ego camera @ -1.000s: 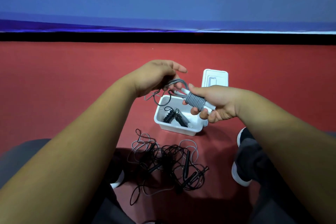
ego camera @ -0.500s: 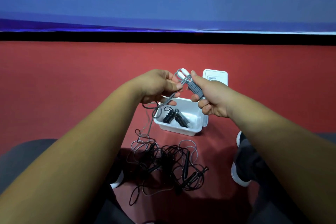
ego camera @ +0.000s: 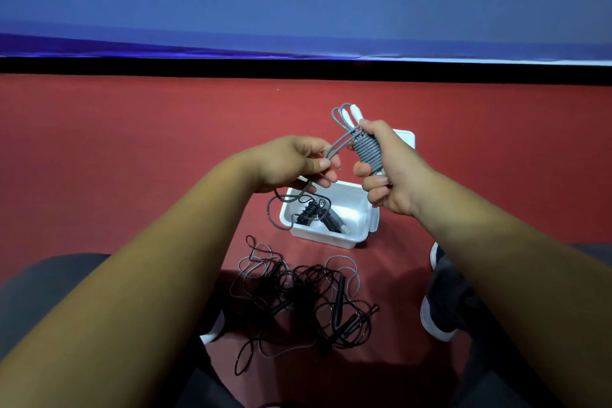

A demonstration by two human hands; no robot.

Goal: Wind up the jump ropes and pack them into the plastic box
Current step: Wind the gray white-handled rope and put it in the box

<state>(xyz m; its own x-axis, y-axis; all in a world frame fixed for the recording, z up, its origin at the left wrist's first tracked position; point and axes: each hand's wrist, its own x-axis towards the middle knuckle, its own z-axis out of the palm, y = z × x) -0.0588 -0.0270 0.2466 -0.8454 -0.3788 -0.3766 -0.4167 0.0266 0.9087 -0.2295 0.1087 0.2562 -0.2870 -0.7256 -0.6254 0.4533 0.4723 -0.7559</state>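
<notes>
above the plastic box (ego camera: 356,239), both hands (ego camera: 293,161) on grey jump rope (ego camera: 366,151)

Grey jump rope (ego camera: 366,151), white plastic box (ego camera: 351,205), black rope tangle (ego camera: 298,298), red floor (ego camera: 132,142), blue-and-white banner (ego camera: 298,10).

The right grip (ego camera: 390,175) now holds the wound grey rope (ego camera: 366,151) upright, its white ends pointing up past the lid (ego camera: 405,137). A second ago the bundle lay nearly level over the box (ego camera: 331,238). The grip also sits higher and farther away. The left grip (ego camera: 294,162) is now lower, level with the bundle instead of above it, pinching the free strand. The strand's slack loop now hangs over the box's left rim.
</notes>
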